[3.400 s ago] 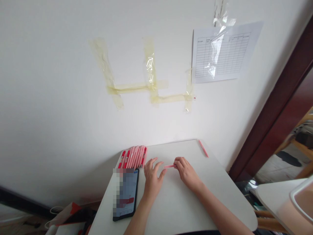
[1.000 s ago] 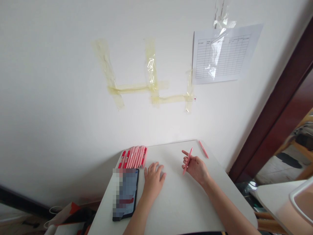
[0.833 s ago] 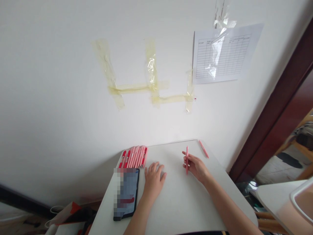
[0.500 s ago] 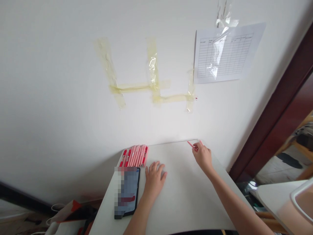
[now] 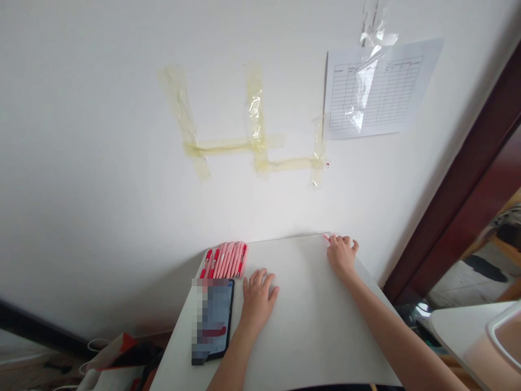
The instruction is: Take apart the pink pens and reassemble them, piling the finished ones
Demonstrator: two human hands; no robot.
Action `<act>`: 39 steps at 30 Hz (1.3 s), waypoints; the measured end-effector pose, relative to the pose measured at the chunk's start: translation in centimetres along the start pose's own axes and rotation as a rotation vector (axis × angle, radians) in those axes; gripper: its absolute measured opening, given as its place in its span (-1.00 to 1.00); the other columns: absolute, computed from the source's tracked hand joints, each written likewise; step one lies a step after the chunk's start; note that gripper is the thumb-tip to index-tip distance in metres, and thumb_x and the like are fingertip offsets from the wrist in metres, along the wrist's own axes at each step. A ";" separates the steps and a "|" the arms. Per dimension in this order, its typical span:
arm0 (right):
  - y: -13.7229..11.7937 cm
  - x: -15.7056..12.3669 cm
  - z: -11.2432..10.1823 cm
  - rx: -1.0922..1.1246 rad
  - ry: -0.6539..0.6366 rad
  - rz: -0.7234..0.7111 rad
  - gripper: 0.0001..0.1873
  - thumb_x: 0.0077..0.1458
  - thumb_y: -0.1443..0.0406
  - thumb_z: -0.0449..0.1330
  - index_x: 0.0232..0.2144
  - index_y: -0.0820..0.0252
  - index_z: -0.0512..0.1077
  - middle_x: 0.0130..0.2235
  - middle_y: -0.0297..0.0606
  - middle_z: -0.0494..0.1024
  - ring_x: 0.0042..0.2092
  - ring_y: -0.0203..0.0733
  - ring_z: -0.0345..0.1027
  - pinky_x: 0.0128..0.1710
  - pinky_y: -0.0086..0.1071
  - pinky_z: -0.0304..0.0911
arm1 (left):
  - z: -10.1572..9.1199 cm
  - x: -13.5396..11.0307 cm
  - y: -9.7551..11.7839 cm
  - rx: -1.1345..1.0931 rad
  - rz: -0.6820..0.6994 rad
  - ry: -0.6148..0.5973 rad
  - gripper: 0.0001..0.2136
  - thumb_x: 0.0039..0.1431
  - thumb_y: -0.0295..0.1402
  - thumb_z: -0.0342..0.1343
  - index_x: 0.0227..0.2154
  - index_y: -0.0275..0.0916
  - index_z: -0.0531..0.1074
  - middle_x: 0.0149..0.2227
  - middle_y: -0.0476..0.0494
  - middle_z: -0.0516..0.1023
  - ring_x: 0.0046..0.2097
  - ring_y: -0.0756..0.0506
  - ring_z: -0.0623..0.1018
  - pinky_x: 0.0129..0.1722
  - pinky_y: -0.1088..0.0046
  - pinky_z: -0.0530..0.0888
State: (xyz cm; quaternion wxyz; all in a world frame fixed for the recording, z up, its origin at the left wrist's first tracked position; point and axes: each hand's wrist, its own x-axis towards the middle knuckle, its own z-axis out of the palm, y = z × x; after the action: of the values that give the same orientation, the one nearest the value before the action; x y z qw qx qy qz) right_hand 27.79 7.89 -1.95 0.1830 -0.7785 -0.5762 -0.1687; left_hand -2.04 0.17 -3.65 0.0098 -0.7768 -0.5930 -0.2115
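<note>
My left hand (image 5: 259,296) lies flat on the white table (image 5: 293,326), fingers spread, holding nothing. It rests just right of a phone (image 5: 217,320). Several pink and red pens (image 5: 228,259) lie side by side at the table's far left corner, beyond the phone. At the far right corner my right hand (image 5: 342,254) is bent down to the tabletop, its fingers curled over a pink pen (image 5: 326,238). Only the pen's tip shows; the rest is hidden by the hand. A second pink tip (image 5: 334,235) peeks out beside it.
A white wall (image 5: 285,206) borders the table's back edge, with yellowed tape strips (image 5: 256,119) and a taped printed sheet (image 5: 402,108). To the right stand a dark red door frame (image 5: 448,201) and another white surface (image 5: 459,320). Bags and clutter (image 5: 122,358) sit low at left.
My right hand has moved slightly right and down to the table's far right corner, carrying the pink pen beside the other pink tip. My left hand has stayed in place.
</note>
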 end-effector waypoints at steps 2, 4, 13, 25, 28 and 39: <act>0.0 -0.1 0.1 -0.001 -0.009 0.002 -0.62 0.23 0.45 -0.08 -0.10 0.24 0.50 -0.14 0.03 0.58 0.02 0.11 0.24 0.18 0.07 -0.27 | 0.0 0.0 0.0 -0.001 -0.003 -0.005 -0.68 0.29 -0.28 0.02 0.07 -0.04 0.46 0.22 -0.19 0.45 0.29 -0.26 0.35 0.30 -0.22 0.20; 0.0 -0.1 0.2 0.003 -0.009 0.006 -0.62 0.22 0.45 -0.07 -0.13 0.22 0.52 -0.14 0.03 0.58 0.02 0.13 0.24 0.19 0.10 -0.29 | -0.1 0.0 0.1 -0.007 -0.006 -0.015 -0.68 0.30 -0.28 0.01 0.07 -0.04 0.46 0.22 -0.19 0.44 0.29 -0.26 0.35 0.31 -0.23 0.19; 0.6 -0.4 0.5 0.005 0.033 -0.020 -0.68 0.20 0.41 -0.03 -0.22 0.21 0.53 -0.19 0.02 0.60 0.01 0.14 0.25 0.22 0.16 -0.33 | -0.6 0.0 0.4 -0.024 -0.016 -0.044 -0.68 0.30 -0.28 0.01 0.07 -0.05 0.45 0.24 -0.19 0.42 0.31 -0.26 0.33 0.32 -0.25 0.17; 0.9 -0.3 0.6 -0.017 0.052 0.019 -0.66 0.26 0.39 -0.06 -0.18 0.27 0.52 -0.17 0.01 0.58 0.00 0.09 0.26 0.23 0.13 -0.34 | -0.6 0.1 0.3 -0.024 -0.022 -0.047 -0.68 0.30 -0.28 0.01 0.08 -0.05 0.45 0.24 -0.18 0.43 0.31 -0.26 0.33 0.33 -0.24 0.16; 0.9 -0.2 0.7 -0.021 0.040 0.028 -0.67 0.25 0.39 -0.04 -0.18 0.26 0.52 -0.17 0.02 0.57 0.00 0.09 0.25 0.23 0.13 -0.33 | -0.5 0.1 0.3 -0.032 -0.022 -0.051 -0.68 0.31 -0.28 0.00 0.08 -0.06 0.45 0.25 -0.18 0.42 0.32 -0.26 0.31 0.34 -0.25 0.14; 1.1 -0.2 0.9 -0.031 0.043 0.040 -0.68 0.24 0.38 -0.02 -0.17 0.27 0.53 -0.14 0.02 0.57 0.01 0.09 0.23 0.19 0.00 -0.23 | -1.0 0.1 0.6 -0.065 -0.034 -0.072 -0.67 0.31 -0.30 0.00 0.09 -0.08 0.44 0.25 -0.22 0.41 0.32 -0.26 0.31 0.34 -0.26 0.10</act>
State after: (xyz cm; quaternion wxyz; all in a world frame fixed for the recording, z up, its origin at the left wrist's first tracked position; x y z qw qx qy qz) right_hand 28.78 7.83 -2.90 0.1866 -0.7887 -0.5537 -0.1909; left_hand -1.80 -0.17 -2.55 -0.0403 -0.7735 -0.5991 -0.2027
